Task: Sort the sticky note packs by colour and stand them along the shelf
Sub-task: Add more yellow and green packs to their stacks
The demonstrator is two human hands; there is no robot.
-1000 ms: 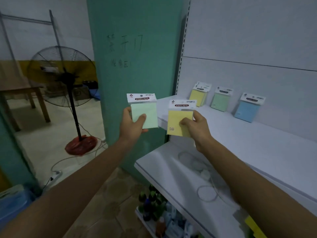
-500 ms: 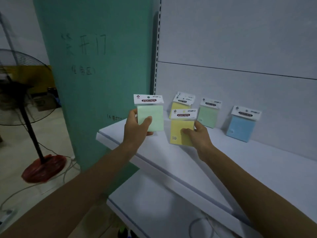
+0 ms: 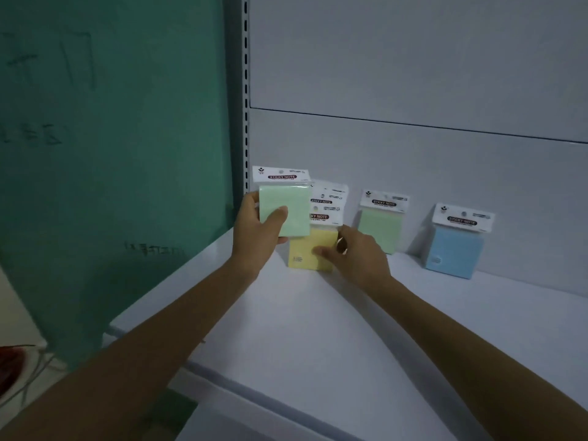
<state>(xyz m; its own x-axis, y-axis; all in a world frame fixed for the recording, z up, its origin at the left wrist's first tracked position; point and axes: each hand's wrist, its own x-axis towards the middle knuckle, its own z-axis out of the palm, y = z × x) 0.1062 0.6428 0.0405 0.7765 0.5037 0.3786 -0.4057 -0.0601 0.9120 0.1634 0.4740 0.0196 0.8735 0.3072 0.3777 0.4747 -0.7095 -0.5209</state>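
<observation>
My left hand holds a green sticky note pack up above the left end of the white shelf. My right hand grips a yellow pack whose bottom edge rests on the shelf. Right behind it a second yellow pack stands against the back panel; only its white header shows. Further right, a green pack and a blue pack lean against the panel.
A teal pillar with handwriting stands left of the shelf's slotted upright. The grey back panel rises behind the packs. A red fan base and cables lie on the floor at the lower left.
Both hands moved forward to the shelf. The yellow pack in my right hand came down onto the shelf in front of the standing yellow pack. The view turned right, away from the fan.
</observation>
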